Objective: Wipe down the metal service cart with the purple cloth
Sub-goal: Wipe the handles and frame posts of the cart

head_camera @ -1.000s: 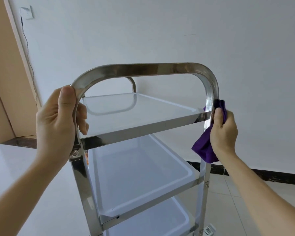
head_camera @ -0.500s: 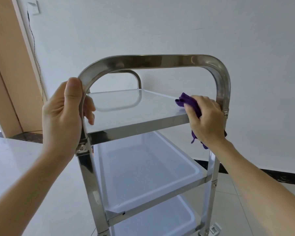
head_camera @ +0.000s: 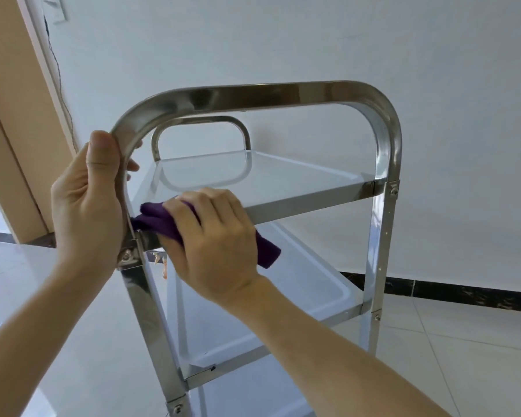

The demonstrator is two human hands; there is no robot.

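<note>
Head view: wiping the top shelf's front rail.
Right hand (head_camera: pixel 220 245) clutches the purple cloth (head_camera: pixel 160 219) at 9 o'clock on the cart (head_camera: pixel 385 139); left hand (head_camera: pixel 86 203) grasps the frame. Hard strokes could roll it.

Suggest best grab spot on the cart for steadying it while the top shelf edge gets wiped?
Probably the near handle frame's left bend, from outside-left, where the left hand grips: its narrow bar suits curled fingers and stays clear of the purple cloth under the right hand.
</note>
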